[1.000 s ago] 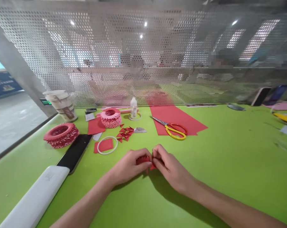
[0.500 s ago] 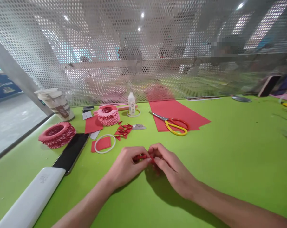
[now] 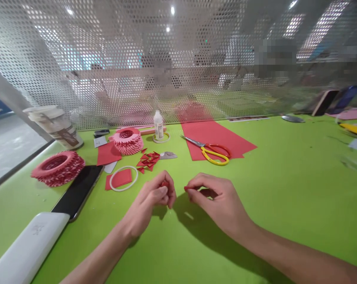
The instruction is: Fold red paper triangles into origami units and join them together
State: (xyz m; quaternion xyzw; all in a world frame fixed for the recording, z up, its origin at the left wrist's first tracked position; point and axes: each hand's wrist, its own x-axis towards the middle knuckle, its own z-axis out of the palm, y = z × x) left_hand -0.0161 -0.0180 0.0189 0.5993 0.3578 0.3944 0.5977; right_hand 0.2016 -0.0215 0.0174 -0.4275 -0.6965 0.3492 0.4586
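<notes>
Red paper strip (image 3: 165, 184) is clasped in my left hand (image 3: 153, 194), its grip curled shut, while my right hand (image 3: 219, 195) pinches a small red piece (image 3: 186, 188). Close together moments ago, they've parted above the table (image 3: 287, 189), leaving the pieces apart.

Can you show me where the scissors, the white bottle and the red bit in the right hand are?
Scissors (image 3: 202, 145): head view, on the metal near the pivot.
White bottle (image 3: 158, 127): head view, middle of its body.
Red bit (image 3: 186, 189) in the right hand (image 3: 219, 197): head view, its showing tip.
</notes>
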